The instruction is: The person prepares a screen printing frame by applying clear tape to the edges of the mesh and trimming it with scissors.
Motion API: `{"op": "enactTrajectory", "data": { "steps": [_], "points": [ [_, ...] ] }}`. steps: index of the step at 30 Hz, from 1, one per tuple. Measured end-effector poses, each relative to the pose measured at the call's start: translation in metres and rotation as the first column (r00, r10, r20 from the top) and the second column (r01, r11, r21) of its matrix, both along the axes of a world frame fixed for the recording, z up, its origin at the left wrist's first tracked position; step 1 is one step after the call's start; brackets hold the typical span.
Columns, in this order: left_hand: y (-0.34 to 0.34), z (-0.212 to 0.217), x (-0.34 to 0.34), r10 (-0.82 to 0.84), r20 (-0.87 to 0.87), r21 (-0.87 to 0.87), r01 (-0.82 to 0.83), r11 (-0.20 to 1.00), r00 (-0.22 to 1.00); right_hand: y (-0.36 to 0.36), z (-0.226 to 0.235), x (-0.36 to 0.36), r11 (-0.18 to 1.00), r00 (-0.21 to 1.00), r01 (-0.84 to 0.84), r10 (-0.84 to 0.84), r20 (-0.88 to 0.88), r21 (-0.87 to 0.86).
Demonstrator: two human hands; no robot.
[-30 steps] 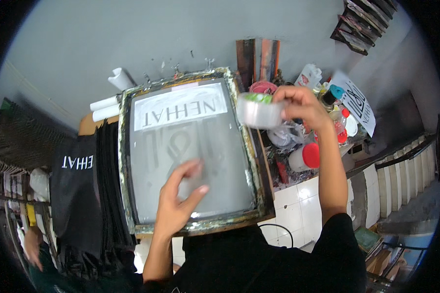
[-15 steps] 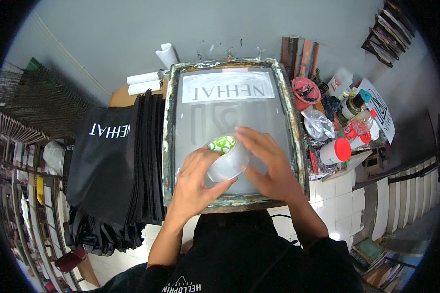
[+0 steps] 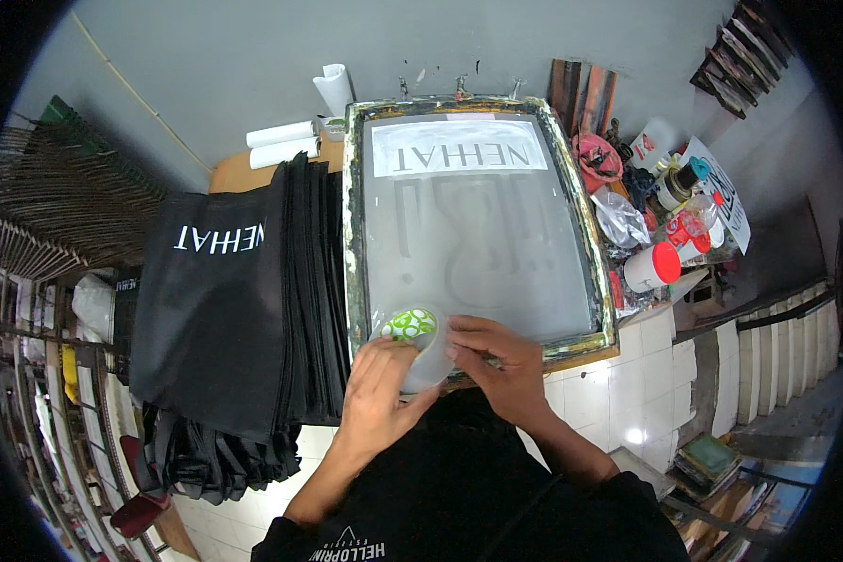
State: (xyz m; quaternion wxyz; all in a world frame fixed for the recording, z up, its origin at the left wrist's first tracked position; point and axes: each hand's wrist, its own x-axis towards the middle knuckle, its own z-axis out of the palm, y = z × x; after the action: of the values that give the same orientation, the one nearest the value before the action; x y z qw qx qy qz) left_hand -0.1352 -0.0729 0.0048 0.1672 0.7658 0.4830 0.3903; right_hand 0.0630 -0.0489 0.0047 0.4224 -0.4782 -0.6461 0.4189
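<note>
1. Plastic cup (image 3: 420, 348), translucent with a green-patterned top: lies tilted at the near-left corner of the printing screen frame (image 3: 354, 234), long axis running 11 to 5 o'clock.
2. Left hand (image 3: 381, 391): fingers wrapped on the cup from 7 o'clock; the nearer hand.
3. Right hand (image 3: 494, 363): fingers curled against the cup's side from 3 o'clock.
4. Stack of black bags (image 3: 239, 309): at 9 o'clock of the frame.

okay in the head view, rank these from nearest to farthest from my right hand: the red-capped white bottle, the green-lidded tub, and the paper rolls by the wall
From the right hand:
1. Green-lidded tub, touching it, just to its left at the screen frame's near edge.
2. Red-capped white bottle, off to the right on the cluttered side table.
3. Paper rolls, far left by the wall.
</note>
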Motion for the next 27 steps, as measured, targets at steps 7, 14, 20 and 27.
{"op": "enactTrajectory", "data": {
  "steps": [7, 14, 20, 27],
  "points": [
    [-0.006, 0.006, -0.019, -0.089, -0.040, -0.022, 0.088, 0.996, 0.995, -0.001, 0.000, -0.014, 0.990, 0.997, -0.008, -0.003, 0.080, 0.137],
    [-0.013, 0.020, -0.032, -0.041, -0.050, -0.219, 0.029, 0.975, 0.998, 0.000, 0.005, -0.013, 0.915, 0.957, -0.281, 0.243, -0.159, -0.289],
    [-0.009, 0.022, -0.033, -0.001, -0.062, -0.222, -0.013, 0.975, 0.998, 0.017, 0.015, -0.015, 0.955, 0.962, -0.269, 0.273, 0.012, -0.129],
    [-0.009, 0.020, -0.042, 0.033, 0.254, -0.518, 0.107, 0.848, 0.967, 0.026, 0.002, -0.023, 0.980, 0.985, -0.170, 0.166, -0.043, -0.103]
  ]
}}
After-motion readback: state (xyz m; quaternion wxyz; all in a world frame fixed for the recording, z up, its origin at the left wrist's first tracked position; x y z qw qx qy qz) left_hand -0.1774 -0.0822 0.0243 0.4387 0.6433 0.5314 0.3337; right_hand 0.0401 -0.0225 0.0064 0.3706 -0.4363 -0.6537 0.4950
